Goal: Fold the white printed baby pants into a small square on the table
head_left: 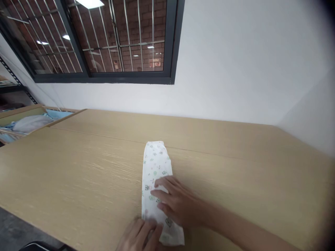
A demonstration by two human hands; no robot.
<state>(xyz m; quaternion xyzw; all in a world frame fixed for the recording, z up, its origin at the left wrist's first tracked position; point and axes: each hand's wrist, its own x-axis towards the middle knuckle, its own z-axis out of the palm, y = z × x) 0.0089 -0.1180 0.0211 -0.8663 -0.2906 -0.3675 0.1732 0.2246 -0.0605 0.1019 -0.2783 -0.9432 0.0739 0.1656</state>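
Right hand [175, 200]: over the lower half of the folded printed cloth [156, 167], palm down, fingers bent and spread apart, not closed on anything. Whether the fingertips press on the fabric cannot be determined. Left hand [142, 235]: at the cloth's near left edge, fingers curled, partly blurred and cut off by the lower border of the view; whether it pinches the fabric cannot be told.

The cloth is white with small green, pink and dark animal-like motifs. It lies flat as a long, narrow strip on the light wood-toned tabletop [86, 167], running away from the person, its far end about at the seam that crosses the surface.

Beyond the far edge stands a white wall [230, 62] bearing a dark-framed window [171, 42] with metal bars [126, 28] and brickwork [132, 21] behind the glass. At far left, a wooden-edged bin [65, 116] holds pale blue and white fabric [34, 122]; a dark perforated shelf post [12, 73] rises behind. Grey floor [13, 226] shows at lower left.
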